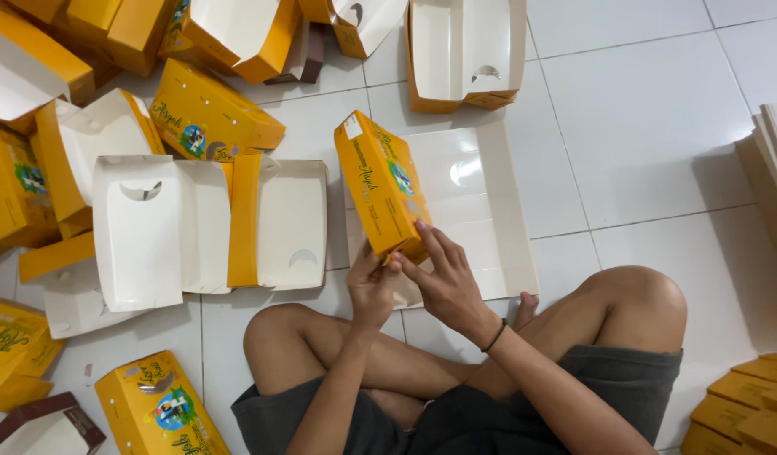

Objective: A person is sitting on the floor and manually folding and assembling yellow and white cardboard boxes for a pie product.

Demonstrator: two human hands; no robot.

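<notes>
I sit cross-legged on a white tiled floor. Both hands hold the near end of a yellow cardboard box (380, 181) with a white inside, raised in front of me and tilted away. My left hand (370, 291) grips its lower left corner. My right hand (443, 282), with a dark band on the wrist, presses fingers on the lower right flap. The box's wide white lid panel (481, 202) hangs open to the right, over the floor.
Several folded yellow boxes lie open or shut on the left (165, 227) and along the top (464, 50). A closed yellow box (161, 409) lies by my left knee. Flat stacks sit at the right edge (776, 160) and bottom right (742, 413).
</notes>
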